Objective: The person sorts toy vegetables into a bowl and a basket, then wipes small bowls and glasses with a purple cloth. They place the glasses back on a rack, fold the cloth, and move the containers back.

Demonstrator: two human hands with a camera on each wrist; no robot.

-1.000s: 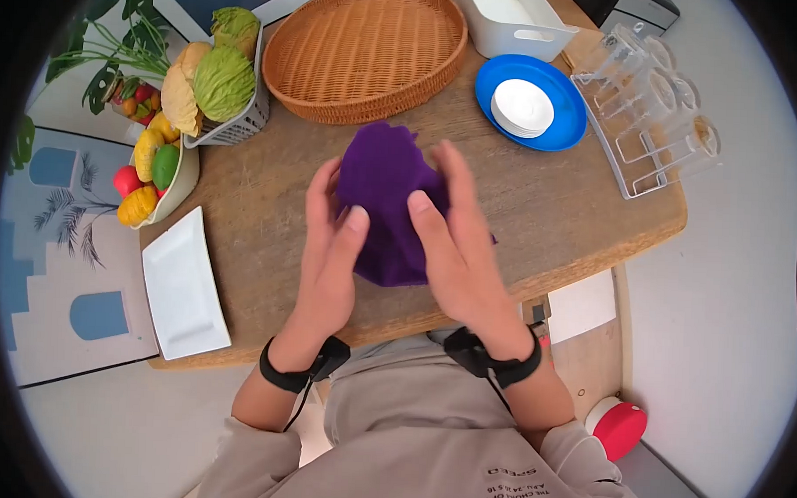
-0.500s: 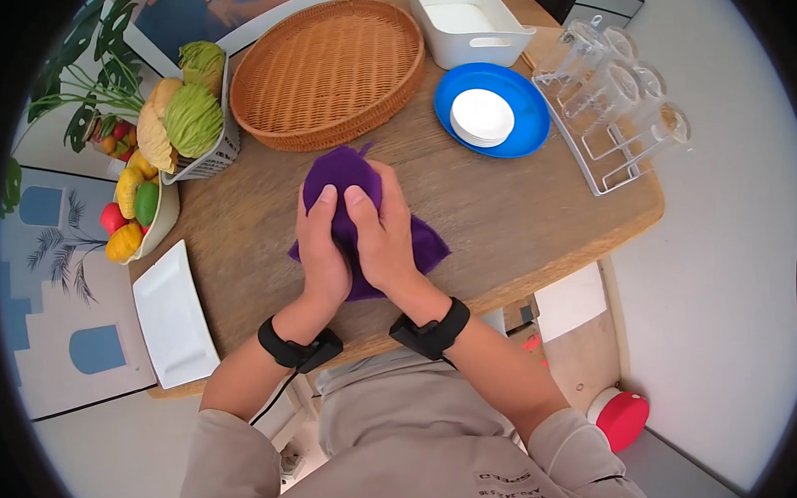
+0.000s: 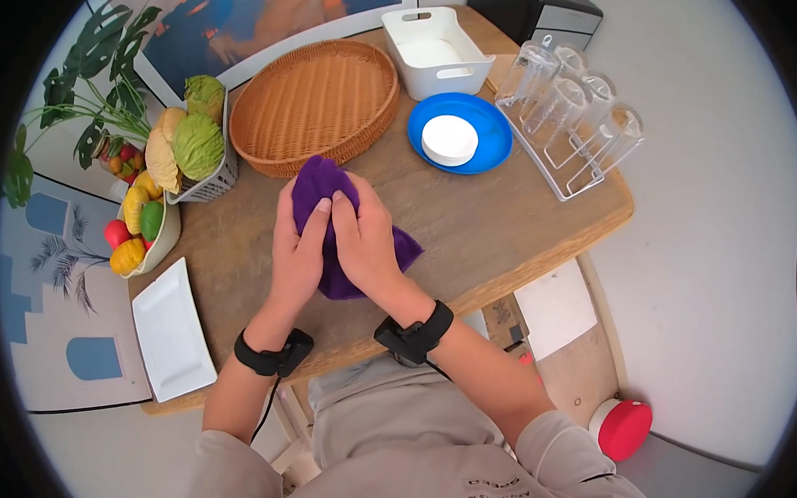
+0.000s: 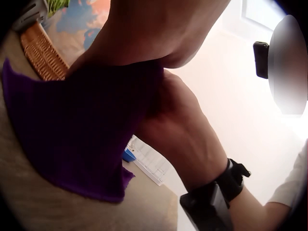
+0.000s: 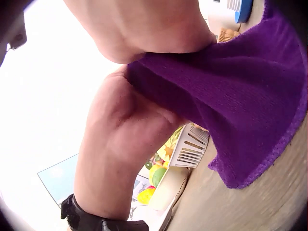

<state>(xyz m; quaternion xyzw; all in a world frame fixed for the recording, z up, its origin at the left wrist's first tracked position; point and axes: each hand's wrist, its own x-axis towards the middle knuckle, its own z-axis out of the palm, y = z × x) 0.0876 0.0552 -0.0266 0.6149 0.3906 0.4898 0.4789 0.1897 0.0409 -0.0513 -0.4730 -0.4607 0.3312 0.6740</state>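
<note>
With the cloth taken as the clock centre and 12 o'clock away from the body, limits are set at the left by the bowl of produce (image 3: 163,243) at 9 o'clock and the white plate (image 3: 174,333) at 8 o'clock. The wicker tray (image 3: 316,106) is located near 12, close to the fingertips. The bunched upper part of the purple cloth (image 3: 338,280) is gripped from the left by the left hand (image 3: 295,258) and from the right by the right hand (image 3: 364,243), with both thumbs laid on top. The cloth is held over the tabletop (image 3: 479,217) at its near side; contact with the wood cannot be confirmed. Light, soft, limp, non-fragile handling is to be expected; the gathered bulk is best clasped, since loose corners will trail. The blue plate (image 3: 497,147) is found between 1 and 2, the glass rack (image 3: 554,180) at 2; sideways room is offered toward 3, bounded by the table edge from 4 to 6.
</note>
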